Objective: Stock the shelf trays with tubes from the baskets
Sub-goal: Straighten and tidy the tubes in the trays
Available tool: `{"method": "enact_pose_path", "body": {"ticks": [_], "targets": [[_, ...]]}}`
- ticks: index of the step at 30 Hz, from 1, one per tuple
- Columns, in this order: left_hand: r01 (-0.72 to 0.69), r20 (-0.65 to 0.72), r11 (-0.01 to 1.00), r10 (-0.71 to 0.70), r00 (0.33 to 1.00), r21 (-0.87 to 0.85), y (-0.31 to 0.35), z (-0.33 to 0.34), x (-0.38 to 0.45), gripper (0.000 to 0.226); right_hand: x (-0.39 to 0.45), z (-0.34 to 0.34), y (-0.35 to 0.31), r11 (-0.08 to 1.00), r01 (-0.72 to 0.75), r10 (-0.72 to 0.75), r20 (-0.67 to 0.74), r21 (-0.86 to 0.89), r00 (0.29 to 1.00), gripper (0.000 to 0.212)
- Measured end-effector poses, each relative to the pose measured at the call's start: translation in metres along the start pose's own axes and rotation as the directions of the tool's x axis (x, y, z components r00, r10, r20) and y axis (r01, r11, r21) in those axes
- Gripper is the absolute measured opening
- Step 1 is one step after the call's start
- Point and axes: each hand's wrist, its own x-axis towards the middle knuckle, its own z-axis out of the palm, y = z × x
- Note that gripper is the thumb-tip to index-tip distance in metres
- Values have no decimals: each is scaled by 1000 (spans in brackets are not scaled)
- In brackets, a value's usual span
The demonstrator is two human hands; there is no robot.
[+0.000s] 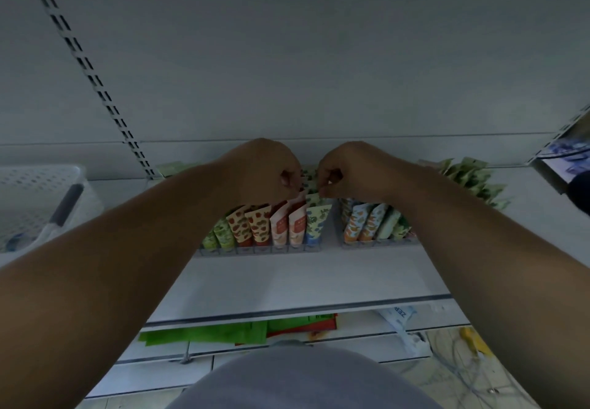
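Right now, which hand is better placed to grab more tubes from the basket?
Left. The white basket sits at the shelf's far left, beside the left hand; the right hand would cross over.

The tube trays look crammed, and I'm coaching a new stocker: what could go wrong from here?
1. The left hand and right hand pinch tube tops in the packed left tray; forcing one could tip its leaning neighbours.
2. Both forearms hang over the front tubes and might knock them.

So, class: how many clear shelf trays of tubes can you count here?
2: the left clear tray sits under both hands, and the right clear tray stands beside it, partly behind the right forearm. More may be hidden.
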Motion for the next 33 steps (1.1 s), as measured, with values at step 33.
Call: {"method": "enact_pose_path", "body": {"ticks": [33], "targets": [[128,-369,987,-154,917,-94,-102,-21,-165,9,53,45,-138,989,136,-129,-122,51,984,6]]}}
